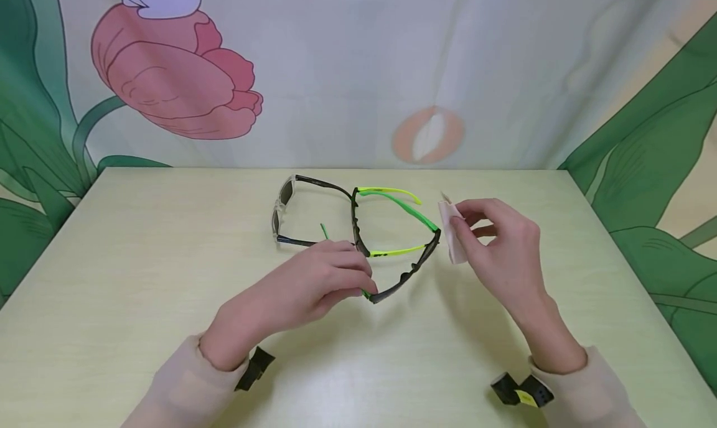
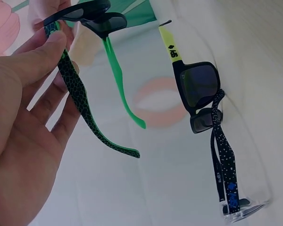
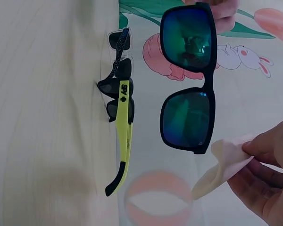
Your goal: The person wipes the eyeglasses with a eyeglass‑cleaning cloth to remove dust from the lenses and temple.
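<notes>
My left hand (image 1: 325, 279) pinches a pair of black-framed sunglasses (image 1: 404, 280) near one hinge, lifted above the table. Their arms are unfolded, bright green inside, and one shows a dark patterned outside (image 2: 74, 87) in the left wrist view. Blue-green mirrored lenses (image 3: 188, 120) face the right wrist camera. Between thumb and fingers, my right hand (image 1: 501, 247) holds a thin, pale piece of cloth (image 3: 228, 160), just right of the raised sunglasses and apart from them.
On the table (image 1: 185, 279) lie black sunglasses with yellow arms (image 3: 124, 110). Left of them, clear-framed sunglasses (image 1: 277, 210) with dark speckled arms lie close, arms pointing toward the yellow pair. A printed curtain (image 1: 347, 73) hangs behind the table's far edge.
</notes>
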A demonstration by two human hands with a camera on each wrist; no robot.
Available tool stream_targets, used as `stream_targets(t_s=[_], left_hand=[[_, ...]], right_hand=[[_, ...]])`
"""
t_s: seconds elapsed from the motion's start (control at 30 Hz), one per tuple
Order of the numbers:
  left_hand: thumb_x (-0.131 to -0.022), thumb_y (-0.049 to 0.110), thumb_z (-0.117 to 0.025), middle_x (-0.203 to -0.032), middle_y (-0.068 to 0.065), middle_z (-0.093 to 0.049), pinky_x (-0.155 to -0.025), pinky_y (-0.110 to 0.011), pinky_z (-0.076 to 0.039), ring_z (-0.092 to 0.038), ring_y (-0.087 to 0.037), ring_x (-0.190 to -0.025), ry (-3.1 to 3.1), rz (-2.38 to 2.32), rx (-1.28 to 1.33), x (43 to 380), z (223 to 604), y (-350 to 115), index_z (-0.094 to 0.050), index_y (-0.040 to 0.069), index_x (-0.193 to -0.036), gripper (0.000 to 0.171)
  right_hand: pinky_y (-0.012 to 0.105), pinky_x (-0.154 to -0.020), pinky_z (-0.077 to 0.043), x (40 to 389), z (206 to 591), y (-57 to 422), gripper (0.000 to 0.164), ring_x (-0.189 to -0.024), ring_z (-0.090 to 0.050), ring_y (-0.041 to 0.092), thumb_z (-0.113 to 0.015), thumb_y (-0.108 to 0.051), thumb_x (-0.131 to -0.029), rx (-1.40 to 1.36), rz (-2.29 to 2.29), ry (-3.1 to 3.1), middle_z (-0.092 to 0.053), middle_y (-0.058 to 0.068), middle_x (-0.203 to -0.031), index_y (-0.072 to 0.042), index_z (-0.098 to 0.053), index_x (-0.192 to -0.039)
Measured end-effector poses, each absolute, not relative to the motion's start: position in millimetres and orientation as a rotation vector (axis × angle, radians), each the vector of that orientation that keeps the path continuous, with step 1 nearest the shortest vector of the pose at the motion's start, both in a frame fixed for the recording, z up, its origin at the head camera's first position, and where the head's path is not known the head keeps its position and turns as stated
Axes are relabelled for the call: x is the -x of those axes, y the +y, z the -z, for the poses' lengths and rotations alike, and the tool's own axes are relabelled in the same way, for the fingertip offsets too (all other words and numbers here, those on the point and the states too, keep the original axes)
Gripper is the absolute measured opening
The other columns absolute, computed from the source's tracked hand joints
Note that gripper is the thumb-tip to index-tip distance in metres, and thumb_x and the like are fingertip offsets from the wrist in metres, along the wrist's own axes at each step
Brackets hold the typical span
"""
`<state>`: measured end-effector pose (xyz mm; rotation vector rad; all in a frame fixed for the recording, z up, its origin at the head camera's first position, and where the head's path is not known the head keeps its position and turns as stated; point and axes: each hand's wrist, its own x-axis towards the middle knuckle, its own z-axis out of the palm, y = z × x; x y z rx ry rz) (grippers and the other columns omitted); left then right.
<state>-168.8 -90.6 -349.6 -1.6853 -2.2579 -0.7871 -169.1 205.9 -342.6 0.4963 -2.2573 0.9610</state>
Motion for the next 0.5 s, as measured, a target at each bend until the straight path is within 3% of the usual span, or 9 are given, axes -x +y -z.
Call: stream_targets(t_s=[0.23,0.5], left_hand=[[-0.082,-0.013,-0.079,-0.101,0.006,-0.067,-0.095,-0.032,-0.050,-0.060,-0.017,-0.104,-2.252,0.473,1.665,159,350,-85,-0.077,0.015,-0.101,0.034],[-0.083,-0.010,-0.076,-0.095,0.008,-0.063,-0.088,-0.026,-0.047,-0.056,-0.015,-0.097,-2.164,0.141,1.622,151,352,-75,-0.075,0.018,-0.095,0.030]], right_hand=[[0.016,-0.064,-0.053,174,348,208,0.015,-0.078,-0.067,0.017,-0.079,0.001,-0.088,-0.421,-1.026,-2.376,-0.074,0.006,-0.095,-0.002,-0.077,-0.103],[0.024,-0.065,-0.057,178,355,209,0.012,-0.080,-0.066,0.016,-0.076,-0.003,-0.092,-0.370,-1.074,-2.565,-0.072,0.005,-0.090,-0.003,-0.076,-0.104]])
